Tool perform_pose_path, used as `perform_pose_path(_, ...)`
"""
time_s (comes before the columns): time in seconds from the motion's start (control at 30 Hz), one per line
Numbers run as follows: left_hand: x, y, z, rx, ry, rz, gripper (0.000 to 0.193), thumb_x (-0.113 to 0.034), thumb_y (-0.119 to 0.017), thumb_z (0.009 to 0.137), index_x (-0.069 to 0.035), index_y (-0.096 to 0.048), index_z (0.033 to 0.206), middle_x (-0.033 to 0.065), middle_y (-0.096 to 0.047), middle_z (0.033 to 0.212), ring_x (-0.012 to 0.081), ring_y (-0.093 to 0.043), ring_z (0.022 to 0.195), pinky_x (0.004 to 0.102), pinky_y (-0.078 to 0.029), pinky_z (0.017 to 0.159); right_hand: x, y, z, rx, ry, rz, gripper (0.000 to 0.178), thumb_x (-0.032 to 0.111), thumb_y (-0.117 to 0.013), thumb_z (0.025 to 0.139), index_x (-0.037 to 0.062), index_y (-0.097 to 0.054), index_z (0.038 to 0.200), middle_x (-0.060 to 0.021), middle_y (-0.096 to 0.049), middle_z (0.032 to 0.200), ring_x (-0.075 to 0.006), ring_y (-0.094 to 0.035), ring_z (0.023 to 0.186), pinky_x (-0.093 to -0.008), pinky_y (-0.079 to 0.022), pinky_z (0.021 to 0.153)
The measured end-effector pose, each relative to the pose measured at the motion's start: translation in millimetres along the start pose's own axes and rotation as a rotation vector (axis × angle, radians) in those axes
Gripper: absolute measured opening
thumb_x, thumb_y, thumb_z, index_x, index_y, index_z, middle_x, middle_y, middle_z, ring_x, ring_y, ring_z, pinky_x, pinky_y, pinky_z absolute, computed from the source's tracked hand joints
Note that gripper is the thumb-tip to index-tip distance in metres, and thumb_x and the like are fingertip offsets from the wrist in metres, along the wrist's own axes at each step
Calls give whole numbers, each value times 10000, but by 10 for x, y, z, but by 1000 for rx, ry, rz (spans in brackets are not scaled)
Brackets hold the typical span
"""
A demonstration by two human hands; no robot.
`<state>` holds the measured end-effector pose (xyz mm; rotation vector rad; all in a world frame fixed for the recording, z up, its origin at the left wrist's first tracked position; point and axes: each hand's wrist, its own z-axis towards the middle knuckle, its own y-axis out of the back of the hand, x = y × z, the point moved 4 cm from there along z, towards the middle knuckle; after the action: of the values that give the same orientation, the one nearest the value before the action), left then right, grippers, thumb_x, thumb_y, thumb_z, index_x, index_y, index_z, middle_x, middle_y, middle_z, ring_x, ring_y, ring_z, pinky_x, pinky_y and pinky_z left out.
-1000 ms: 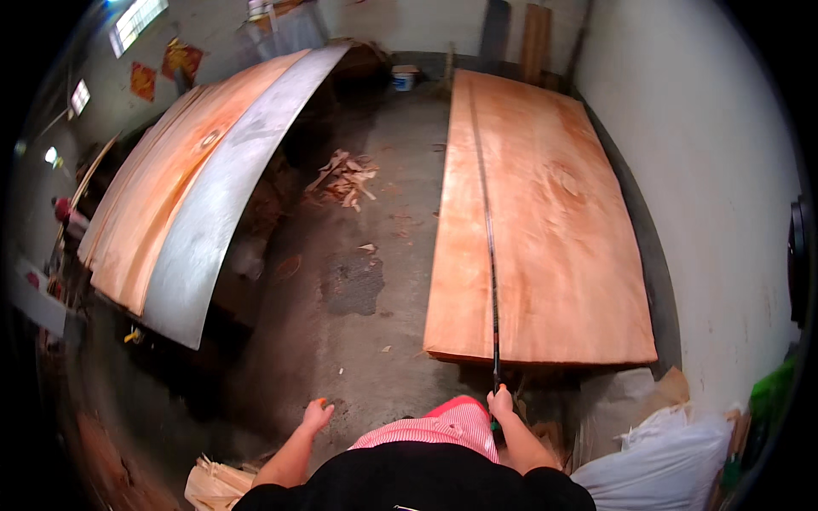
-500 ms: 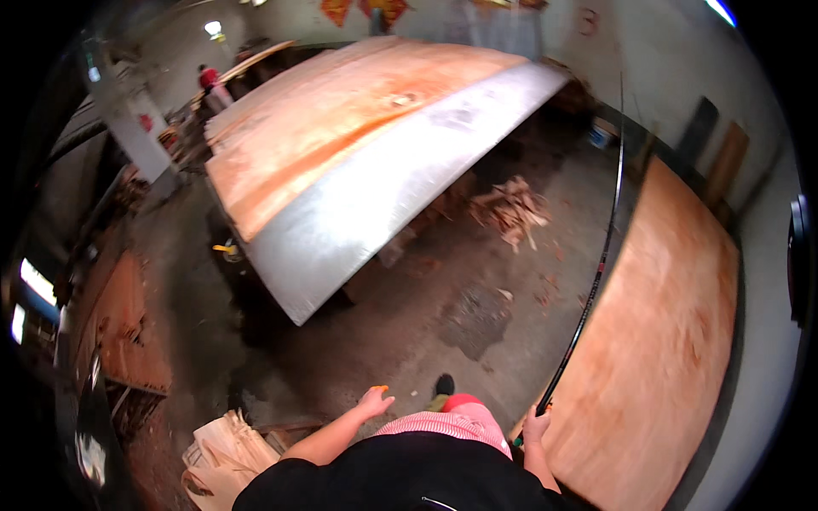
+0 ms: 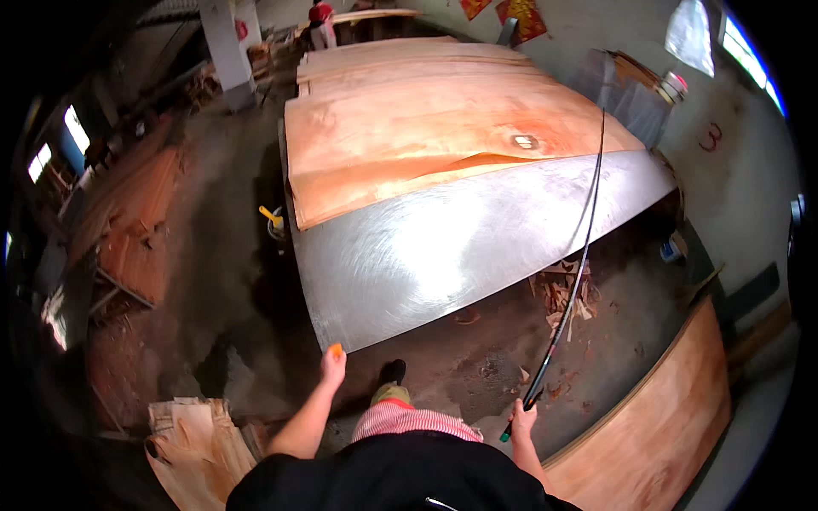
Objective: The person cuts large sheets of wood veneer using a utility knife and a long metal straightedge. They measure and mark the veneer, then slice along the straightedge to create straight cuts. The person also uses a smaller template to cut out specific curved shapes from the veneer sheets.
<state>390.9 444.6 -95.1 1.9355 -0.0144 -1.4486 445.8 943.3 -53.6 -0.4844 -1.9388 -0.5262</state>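
Observation:
My right hand (image 3: 523, 417) is wrapped round the butt of a long, thin black pole (image 3: 567, 313), like a fishing rod. It slants up and away, its thin far part crossing over a shiny metal tabletop (image 3: 358, 272). Closed on a small orange piece (image 3: 336, 350) is my left hand (image 3: 332, 372), beside the tabletop's near left corner; I cannot make out what kind of thing the piece is. Large thin wood veneer sheets (image 3: 383, 128) lie stacked on the far part of the table, the near sheet's edge rippled up a little.
A wood sheet (image 3: 656, 426) leans by the right wall. Veneer offcuts (image 3: 200, 443) lie at lower left, scraps (image 3: 567, 298) under the table's right side. A pot with a yellow handle (image 3: 274, 223) stands left of the table. A person in red (image 3: 321, 15) is far back.
My view has swung right and I am closer to the table. My left hand has come forward to the tabletop's corner. The pole, still in my right hand, now crosses over the table.

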Motion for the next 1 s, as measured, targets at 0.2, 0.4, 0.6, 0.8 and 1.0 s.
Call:
perform_pose_path(0.2,-152,-134,1449,-165,-102,-87,321,-153,-546,762,-14,-474,1043,132,-550,889,225,-548,816,315,-437,722,187,-738,246,155,-123,-24,133,100,-513,791,66,-384,787,-17,-409,538,-109,-403,381,-239,-351,348)
perform_pose_path(0.4,-765,132,2580,-267,-186,146,415,-154,-544,753,-23,-409,1122,153,-462,1057,270,-468,963,338,-386,815,689,-1271,342,173,-153,-82,142,154,-527,794,55,-430,758,-20,-420,540,-122,-417,404,-259,-359,369)
perform_pose_path(0.6,-765,261,3558,-227,-183,333,526,-213,-497,781,-21,-292,1227,168,-316,1254,295,-320,1150,342,-291,937,767,-1484,411,142,-207,-124,130,135,-521,790,52,-424,765,-20,-411,534,-124,-427,412,-253,-374,390)
perform_pose_path(0.8,-866,150,3827,-108,-134,843,594,-358,-444,804,-42,-239,1263,105,-240,1327,231,-134,1253,439,-160,987,815,-1546,437,68,-190,-195,132,117,-539,778,54,-423,771,-20,-408,534,-122,-425,411,-249,-370,389)
perform_pose_path(1.0,-1005,330,4309,-261,68,526,642,-410,-473,772,-32,-263,1247,179,-429,1145,295,-374,1102,409,-264,938,812,-1583,447,54,-206,-216,143,112,-546,772,57,-414,765,-20,-409,535,-123,-426,405,-252,-372,383)
